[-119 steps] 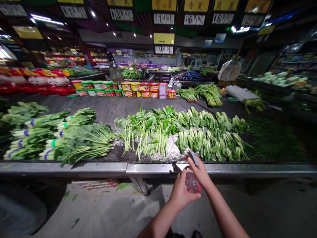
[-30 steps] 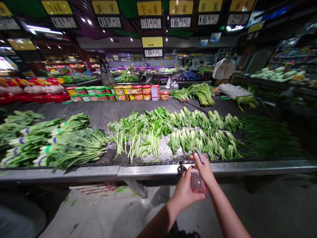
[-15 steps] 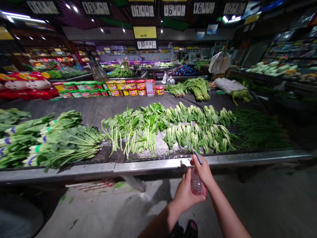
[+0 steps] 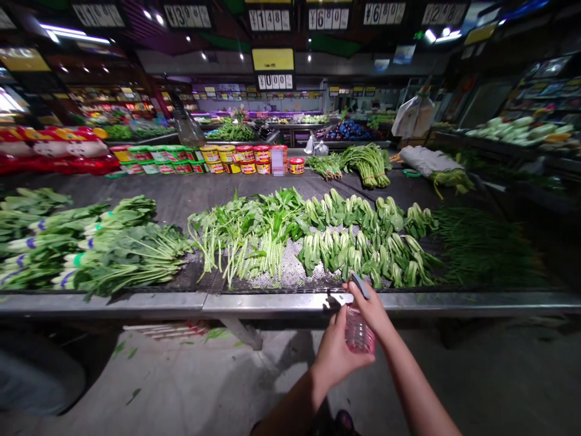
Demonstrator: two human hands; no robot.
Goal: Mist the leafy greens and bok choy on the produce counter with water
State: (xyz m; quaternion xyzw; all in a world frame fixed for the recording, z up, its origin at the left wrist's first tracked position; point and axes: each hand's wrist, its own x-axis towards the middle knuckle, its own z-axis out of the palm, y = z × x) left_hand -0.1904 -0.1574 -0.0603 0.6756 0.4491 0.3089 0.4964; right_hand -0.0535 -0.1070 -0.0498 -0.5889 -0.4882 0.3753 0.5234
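A transparent pink spray bottle (image 4: 358, 333) with a ribbed body is held in front of the metal display edge, leaning a little. Its body rests in the grip of my left hand (image 4: 333, 354), thumb and fingers wrapped around it. At its top, my right hand (image 4: 374, 312) closes around the sprayer head, whose grey lever (image 4: 361, 285) shows above the fingers. The bottle's neck is mostly hidden by my fingers. Just beyond lie bunches of bok choy (image 4: 358, 248) in two rows, and left of them, leafy long-stemmed greens (image 4: 258, 236).
A steel rail (image 4: 281, 303) runs along the front of the vegetable stand. Tied greens (image 4: 131, 254) lie left, thin green stalks (image 4: 485, 248) right. Stacked tubs (image 4: 222, 158) and a plastic-wrapped bundle (image 4: 431, 160) sit behind. Price signs (image 4: 275, 69) hang overhead.
The view has shifted slightly, so the background stands further right. Both hands and the spray bottle appear a little further left, with the same grip.
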